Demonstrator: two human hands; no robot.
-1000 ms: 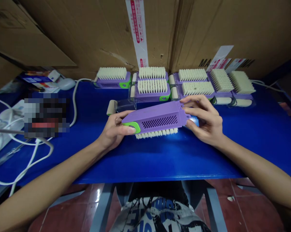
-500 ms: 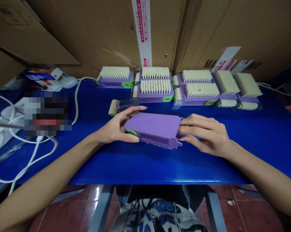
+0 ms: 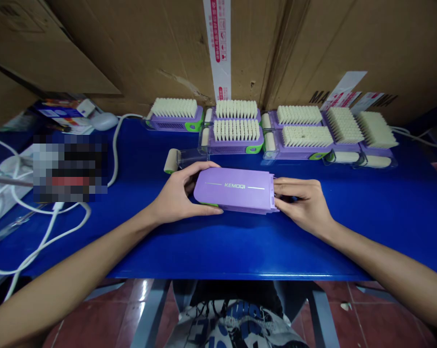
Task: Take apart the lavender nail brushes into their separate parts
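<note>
A purple brush [image 3: 233, 195] marked KEMOQI lies level between my hands with its flat back facing up. Its bristles are hidden beneath it. My left hand [image 3: 182, 195] wraps round the rounded left end, thumb along the near side and fingers on the far side. At the notched right end, my right hand [image 3: 303, 198] has its bent fingers against the edge; their tips are partly hidden there. Just behind my left hand lies a clear plastic piece [image 3: 193, 157] with a cream roller [image 3: 172, 161] at its left end.
Several finished-looking purple brushes [image 3: 236, 145] stand bristles up along the back of the blue table [image 3: 222, 246]. Cardboard boxes [image 3: 160, 48] rise behind them. At the left are white cables [image 3: 55, 232], a white mouse-like object [image 3: 103, 122] and a blurred-out patch [image 3: 69, 169].
The brush has turned so its back faces up and the lettering shows; its slotted side and bristles have gone from view. Both hands still hold it, and the right hand has shifted slightly left.
</note>
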